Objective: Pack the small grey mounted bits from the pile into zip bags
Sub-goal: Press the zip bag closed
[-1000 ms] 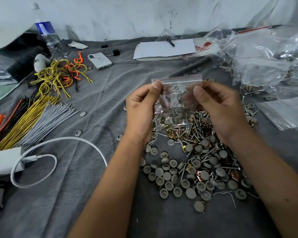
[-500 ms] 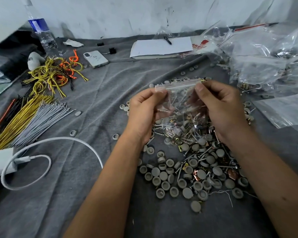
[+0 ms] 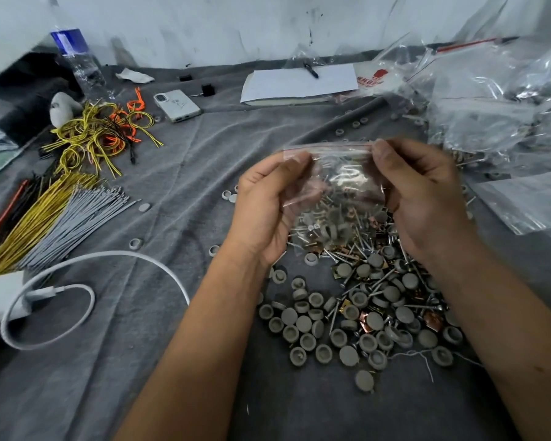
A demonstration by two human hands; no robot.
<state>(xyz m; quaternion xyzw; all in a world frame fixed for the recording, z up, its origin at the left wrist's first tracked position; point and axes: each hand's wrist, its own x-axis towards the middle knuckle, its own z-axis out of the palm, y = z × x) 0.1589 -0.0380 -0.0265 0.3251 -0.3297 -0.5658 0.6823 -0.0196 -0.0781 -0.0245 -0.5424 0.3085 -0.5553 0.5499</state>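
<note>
Now, fingertips: the left hand (image 3: 268,205) pinches the bag's top left corner with its thumb and the fingers curled behind; the right hand (image 3: 423,192) pinches the top right corner the same way.
Bag: a small clear zip bag (image 3: 334,192), soft and crinkled, is held upright above the pile, its red-edged strip (image 3: 328,148) stretched flat between the two thumbs.
Contents: grey bits on thin metal pins sit bunched in the bag's lower half; whether the strip is already pressed closed cannot be told.
Step in hand: by the look of it, sealing a filled bag.
Next move: probably running thumb and fingers along the strip until it closes, then setting the bag aside and taking an empty one.
Pile: the loose bits (image 3: 363,313) lie on the grey cloth (image 3: 178,192) just below the bag, dull round caps with shiny nail-like shafts, mixed with small copper-coloured plates.
Surroundings: a heap of clear bags (image 3: 497,100) lies to the right, and bundles of grey, yellow and orange ties (image 3: 61,218) to the left.
Further out: a white cable (image 3: 86,275) near the ties, with a phone (image 3: 177,105), a water bottle (image 3: 77,65) and a notepad (image 3: 299,84) at the back.
</note>
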